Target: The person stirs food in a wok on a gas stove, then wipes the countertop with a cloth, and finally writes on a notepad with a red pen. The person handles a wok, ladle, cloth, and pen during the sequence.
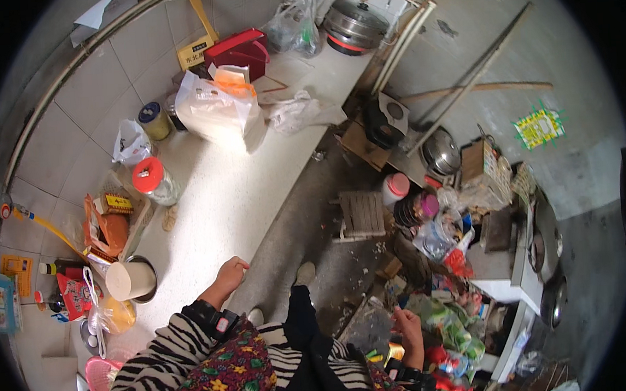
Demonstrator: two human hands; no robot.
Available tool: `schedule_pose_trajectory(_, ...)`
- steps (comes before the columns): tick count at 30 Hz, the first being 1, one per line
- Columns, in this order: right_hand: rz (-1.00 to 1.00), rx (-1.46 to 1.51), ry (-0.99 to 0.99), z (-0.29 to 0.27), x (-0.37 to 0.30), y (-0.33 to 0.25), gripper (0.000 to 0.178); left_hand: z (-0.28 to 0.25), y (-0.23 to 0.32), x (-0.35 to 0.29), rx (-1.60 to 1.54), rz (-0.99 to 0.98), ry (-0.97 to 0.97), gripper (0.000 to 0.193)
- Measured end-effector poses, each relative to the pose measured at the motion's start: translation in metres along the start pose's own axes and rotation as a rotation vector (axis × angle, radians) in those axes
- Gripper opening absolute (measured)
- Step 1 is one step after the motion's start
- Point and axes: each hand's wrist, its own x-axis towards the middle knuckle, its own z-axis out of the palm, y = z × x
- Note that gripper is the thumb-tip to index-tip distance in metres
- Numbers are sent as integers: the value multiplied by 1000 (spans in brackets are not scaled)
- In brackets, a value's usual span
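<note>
My left hand (229, 278) hangs just over the front edge of the white counter (218, 200), its fingers loosely curled together with nothing seen in them. On the counter, the things nearest it are a cream round container (130, 280) in a metal pot and a jar with a red lid (149, 176). To the right, my right hand (408, 328) hangs beside the heaped bags and packages, fingers partly bent and apart, holding nothing that shows. A grey clear plastic bag (371, 325) lies just left of it. Whether the hand touches the heap cannot be told.
A white plastic bag (220, 112), a red box (238, 54) and a steel electric pot (356, 25) stand along the counter. A small wooden stool (361, 215) is on the floor ahead. Green produce bags (443, 323) and lidded containers crowd the right side.
</note>
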Motion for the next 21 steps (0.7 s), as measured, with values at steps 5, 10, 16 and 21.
schedule_pose_trajectory(5,-90,-16,-83,-8,97,-89,33,7,76,51,-19,-103,4,27)
schedule_pose_trajectory(10,-93,-61,-135,-19,184,-153,35,25,139,92,-23,9,55,27)
schedule_pose_trajectory(16,163,-123,-180,-41,243,-135,36,25,179,155,-67,-147,-37,23)
schedule_pose_trajectory(21,318,67,106,-89,219,-90,32,71,228,254,-55,-169,-214,21)
